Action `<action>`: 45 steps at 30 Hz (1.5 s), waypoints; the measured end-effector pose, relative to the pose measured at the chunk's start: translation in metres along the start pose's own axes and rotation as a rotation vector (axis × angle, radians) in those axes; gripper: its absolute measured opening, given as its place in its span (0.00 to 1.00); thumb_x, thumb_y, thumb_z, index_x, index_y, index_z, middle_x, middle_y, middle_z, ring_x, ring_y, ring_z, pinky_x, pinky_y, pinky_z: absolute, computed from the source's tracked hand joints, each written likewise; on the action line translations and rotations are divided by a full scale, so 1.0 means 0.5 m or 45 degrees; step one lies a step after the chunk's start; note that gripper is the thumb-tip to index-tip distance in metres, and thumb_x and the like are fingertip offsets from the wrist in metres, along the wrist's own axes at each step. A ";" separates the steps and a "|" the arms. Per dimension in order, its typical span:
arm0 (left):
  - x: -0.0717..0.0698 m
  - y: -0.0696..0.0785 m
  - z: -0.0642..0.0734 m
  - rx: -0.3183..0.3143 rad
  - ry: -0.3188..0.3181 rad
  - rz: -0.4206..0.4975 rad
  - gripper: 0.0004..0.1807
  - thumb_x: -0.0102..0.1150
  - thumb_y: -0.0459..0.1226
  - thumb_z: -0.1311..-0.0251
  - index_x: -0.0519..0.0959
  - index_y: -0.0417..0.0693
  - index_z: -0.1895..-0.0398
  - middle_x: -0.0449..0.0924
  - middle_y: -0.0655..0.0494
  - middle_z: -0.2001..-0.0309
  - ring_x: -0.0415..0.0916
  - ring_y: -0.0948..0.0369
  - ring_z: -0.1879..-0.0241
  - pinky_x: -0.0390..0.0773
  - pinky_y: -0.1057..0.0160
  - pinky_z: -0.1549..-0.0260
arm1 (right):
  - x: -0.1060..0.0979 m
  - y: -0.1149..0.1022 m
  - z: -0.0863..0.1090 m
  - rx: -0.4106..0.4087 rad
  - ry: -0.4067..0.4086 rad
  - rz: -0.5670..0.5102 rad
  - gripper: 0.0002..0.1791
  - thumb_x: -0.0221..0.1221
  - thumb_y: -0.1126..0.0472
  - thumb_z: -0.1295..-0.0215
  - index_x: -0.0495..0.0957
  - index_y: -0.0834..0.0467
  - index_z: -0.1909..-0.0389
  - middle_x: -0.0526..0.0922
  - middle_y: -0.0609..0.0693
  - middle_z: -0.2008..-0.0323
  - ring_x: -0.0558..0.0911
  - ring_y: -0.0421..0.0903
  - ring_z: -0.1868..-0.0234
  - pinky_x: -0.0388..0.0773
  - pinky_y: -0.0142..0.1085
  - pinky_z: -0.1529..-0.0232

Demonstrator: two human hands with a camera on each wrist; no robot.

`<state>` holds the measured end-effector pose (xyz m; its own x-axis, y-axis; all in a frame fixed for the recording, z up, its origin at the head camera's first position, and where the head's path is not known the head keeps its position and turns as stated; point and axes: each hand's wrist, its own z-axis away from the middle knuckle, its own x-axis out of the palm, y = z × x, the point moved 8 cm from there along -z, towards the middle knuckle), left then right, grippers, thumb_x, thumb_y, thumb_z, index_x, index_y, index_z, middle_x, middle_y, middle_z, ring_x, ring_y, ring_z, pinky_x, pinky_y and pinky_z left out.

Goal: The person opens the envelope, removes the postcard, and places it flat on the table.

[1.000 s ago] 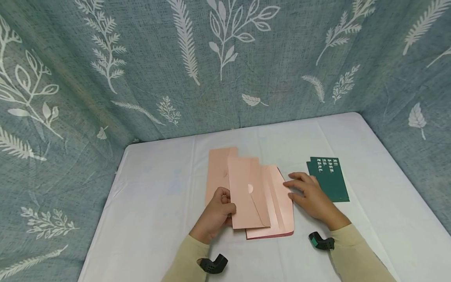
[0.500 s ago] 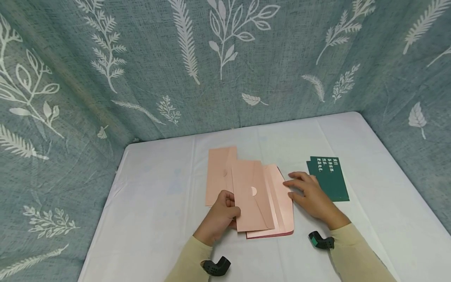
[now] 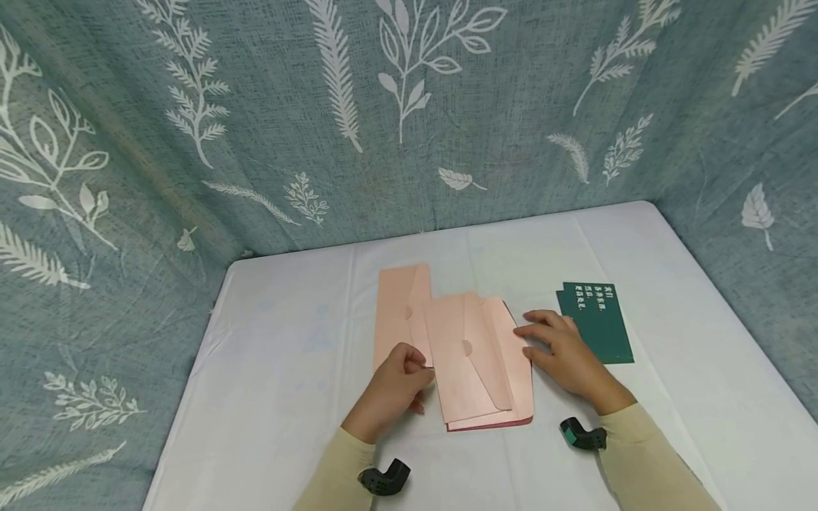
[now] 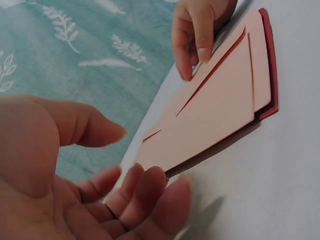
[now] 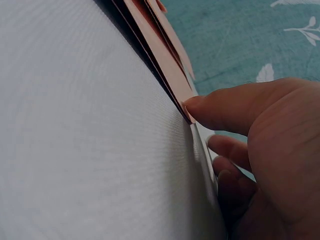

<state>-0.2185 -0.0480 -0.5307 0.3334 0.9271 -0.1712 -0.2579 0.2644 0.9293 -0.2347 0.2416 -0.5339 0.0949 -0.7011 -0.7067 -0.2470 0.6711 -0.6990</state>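
A pink envelope with a half-round notch and a slanted flap edge lies over another pink envelope, whose dark red edge shows at the bottom. My left hand is at the left edge of the top one. In the left wrist view, its thumb stands apart from the bent fingers, with nothing pinched between them, and the envelope's corner reaches the fingertips. My right hand rests at the stack's right side, fingers spread. The right wrist view shows its thumb touching the envelopes' edge.
Behind and left of the stack lies another pink envelope, partly overlapped. Dark green cards with white characters lie beyond my right hand. A white cloth covers the table, and a patterned teal curtain stands behind it.
The envelope held in my left hand has moved right and down onto the stack, and the left hand has let go and drawn slightly left. The right hand has stayed in place.
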 end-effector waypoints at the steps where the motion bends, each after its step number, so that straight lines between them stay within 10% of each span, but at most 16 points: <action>1: -0.003 0.007 -0.001 0.037 0.015 -0.048 0.16 0.63 0.33 0.29 0.71 0.36 0.45 0.75 0.49 0.63 0.76 0.56 0.72 0.82 0.59 0.73 | -0.001 -0.001 0.000 -0.002 0.002 0.000 0.17 0.67 0.67 0.26 0.87 0.60 0.38 0.72 0.62 0.27 0.63 0.66 0.27 0.67 0.66 0.34; 10: -0.011 0.063 0.001 0.374 0.110 -0.357 0.22 0.68 0.41 0.26 0.78 0.40 0.37 0.81 0.48 0.46 0.78 0.49 0.45 0.78 0.46 0.45 | -0.004 -0.004 0.000 -0.014 0.000 -0.005 0.17 0.68 0.66 0.26 0.87 0.59 0.38 0.73 0.61 0.28 0.64 0.66 0.27 0.67 0.66 0.35; 19: 0.016 0.067 0.001 0.516 0.024 -0.714 0.43 0.74 0.53 0.31 0.69 0.47 0.19 0.61 0.46 0.18 0.50 0.43 0.20 0.64 0.33 0.31 | -0.002 -0.004 -0.002 -0.014 0.001 -0.002 0.17 0.68 0.66 0.25 0.87 0.59 0.38 0.73 0.62 0.27 0.64 0.66 0.27 0.67 0.66 0.35; 26: 0.039 0.035 -0.006 0.477 -0.093 -0.906 0.54 0.71 0.66 0.37 0.63 0.54 0.14 0.43 0.48 0.11 0.34 0.43 0.14 0.42 0.31 0.24 | -0.002 -0.003 -0.002 -0.026 0.010 0.002 0.17 0.68 0.66 0.25 0.87 0.59 0.38 0.73 0.62 0.28 0.64 0.65 0.28 0.67 0.66 0.35; 45: 0.057 -0.004 -0.028 0.449 -0.246 -1.114 0.65 0.73 0.69 0.42 0.52 0.55 0.10 0.31 0.54 0.11 0.24 0.49 0.14 0.34 0.34 0.23 | -0.004 -0.005 -0.002 -0.024 0.002 -0.005 0.17 0.68 0.67 0.25 0.87 0.59 0.38 0.73 0.61 0.28 0.65 0.65 0.28 0.67 0.65 0.36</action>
<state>-0.2211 -0.0184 -0.5422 0.4298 0.3717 -0.8229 0.4301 0.7171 0.5485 -0.2351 0.2413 -0.5307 0.0947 -0.7041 -0.7038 -0.2645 0.6637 -0.6996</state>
